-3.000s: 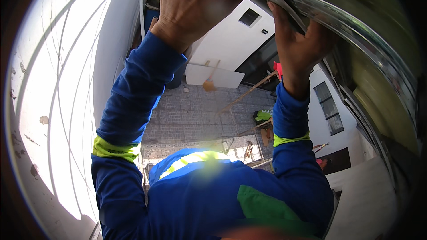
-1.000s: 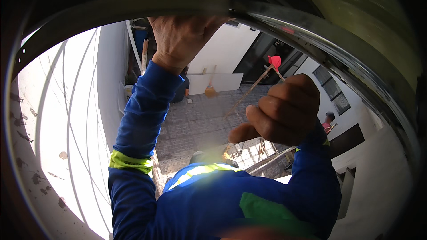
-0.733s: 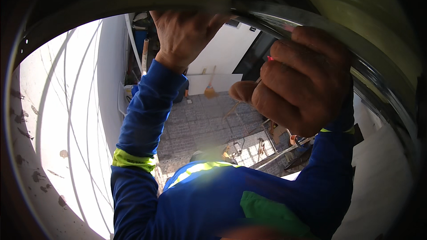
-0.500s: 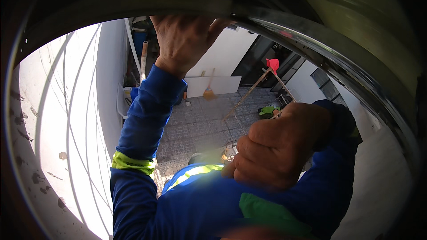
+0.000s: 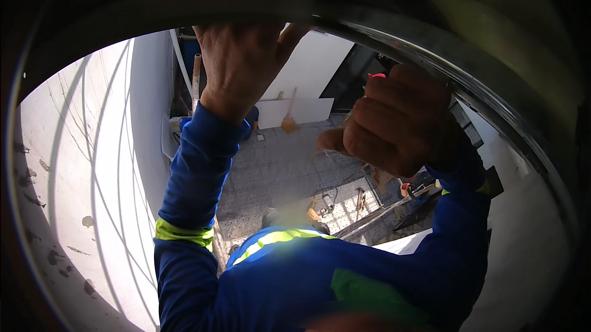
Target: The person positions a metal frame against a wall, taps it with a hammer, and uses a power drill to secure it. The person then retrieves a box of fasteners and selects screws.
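Observation:
My left hand (image 5: 237,67) reaches up at the top, its thumb spread away from the fingers. The fingertips disappear behind the dark curved edge (image 5: 246,9) overhead, so their contact with it is hidden. To the right, my right hand (image 5: 397,123) is raised and closed in a fist, thumb side toward the left. Whatever it holds, if anything, is covered by the fingers. Behind that fist runs a long metal rail (image 5: 492,110), slanting down to the right. A bit of a red object (image 5: 376,76) peeks out beside the knuckles.
Far below lies a paved floor (image 5: 265,160) with a broom (image 5: 289,124) and a pale board (image 5: 317,112) against the wall. Hand tools (image 5: 360,203) and long strips (image 5: 369,218) lie below me. A white wall (image 5: 111,147) rises at left, near an upright pipe (image 5: 196,76).
My right fist has moved up toward the rail, covering most of the red object and uncovering the tools on the floor below. My left hand has shifted slightly left in the view.

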Motion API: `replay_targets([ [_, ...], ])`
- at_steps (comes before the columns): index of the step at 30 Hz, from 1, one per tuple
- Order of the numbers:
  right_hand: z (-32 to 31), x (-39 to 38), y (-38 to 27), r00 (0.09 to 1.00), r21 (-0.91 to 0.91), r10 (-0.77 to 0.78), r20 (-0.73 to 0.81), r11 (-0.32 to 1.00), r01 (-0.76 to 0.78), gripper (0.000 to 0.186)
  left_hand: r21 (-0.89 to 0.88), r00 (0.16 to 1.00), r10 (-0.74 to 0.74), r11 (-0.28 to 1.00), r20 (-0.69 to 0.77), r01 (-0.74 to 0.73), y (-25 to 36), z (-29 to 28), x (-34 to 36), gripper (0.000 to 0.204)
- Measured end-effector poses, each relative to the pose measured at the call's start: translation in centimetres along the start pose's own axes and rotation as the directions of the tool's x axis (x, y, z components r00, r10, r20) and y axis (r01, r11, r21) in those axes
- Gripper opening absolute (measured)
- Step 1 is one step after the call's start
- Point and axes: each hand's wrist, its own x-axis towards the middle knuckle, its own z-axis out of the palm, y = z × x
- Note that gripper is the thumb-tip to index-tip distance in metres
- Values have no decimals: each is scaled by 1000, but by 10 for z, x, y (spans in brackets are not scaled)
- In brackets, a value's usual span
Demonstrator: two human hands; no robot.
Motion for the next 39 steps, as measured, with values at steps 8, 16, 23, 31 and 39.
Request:
replay_targets([
  [8,72,-44,-3,598,-92,617,-511,652,-752,31,-310,989,61,951,138,-15,-8,-19,3,32],
  [16,85,-36,14,609,-70,556,-566,704,-707,19,-415,977,34,908,211,58,-21,-48,1,32],
  [23,83,-41,15,648,-138,538,-539,702,-698,18,-399,979,-200,901,-28,172,-21,-74,-12,18],
  [31,86,-36,19,629,52,639,-443,719,-693,21,-289,977,-212,934,19,209,-47,-79,1,21],
  [39,79,-40,15,595,19,686,-419,662,-749,24,-539,915,-392,752,98,380,-32,-84,9,13],
])
